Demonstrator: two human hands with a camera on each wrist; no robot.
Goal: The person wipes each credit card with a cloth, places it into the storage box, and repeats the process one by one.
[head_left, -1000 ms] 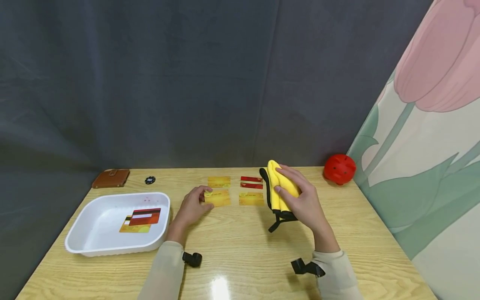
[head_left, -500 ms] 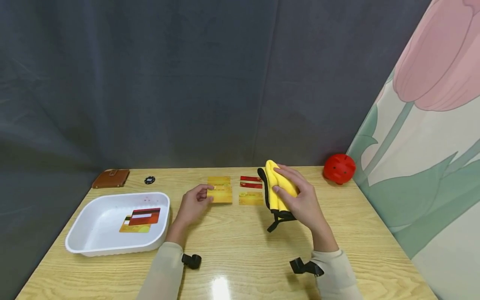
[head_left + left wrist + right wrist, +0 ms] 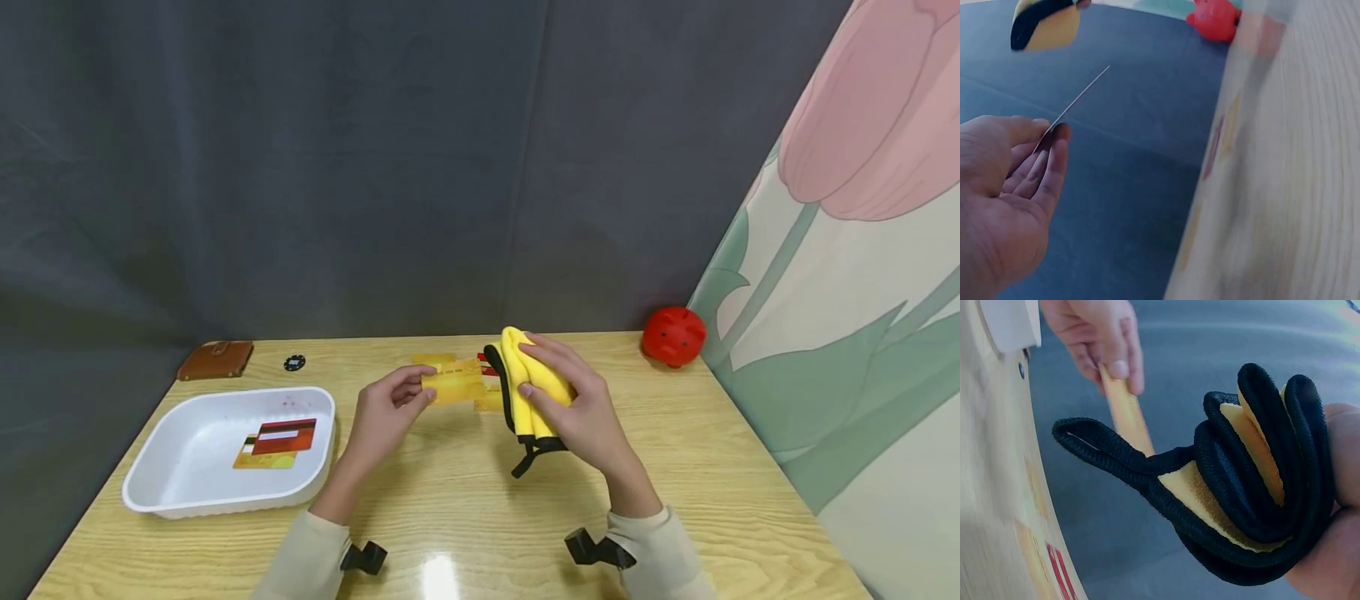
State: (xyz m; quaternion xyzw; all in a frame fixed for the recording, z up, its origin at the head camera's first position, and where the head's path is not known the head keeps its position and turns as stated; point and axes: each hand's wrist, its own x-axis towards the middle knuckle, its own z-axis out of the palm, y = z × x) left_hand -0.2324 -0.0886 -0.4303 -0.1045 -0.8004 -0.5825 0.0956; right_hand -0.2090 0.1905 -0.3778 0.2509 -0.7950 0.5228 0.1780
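My left hand pinches a yellow card by its left edge; in the left wrist view the card shows edge-on between thumb and fingers, off the table. The right hand grips a folded yellow cloth with black edging, just right of the card. In the right wrist view the cloth shows its folds and a black loop, with the left hand and the held card beyond. Behind lie a yellow card, a red card and another yellow card, partly hidden.
A white tray at the left holds a red card overlapping a yellow card. Behind it are a brown wallet and a black chip. A red piggy bank stands at the back right, near the wall.
The left hand has lifted the front-left yellow card off the table and moved it rightward. The right hand has brought the cloth left toward it, now covering part of the red card.
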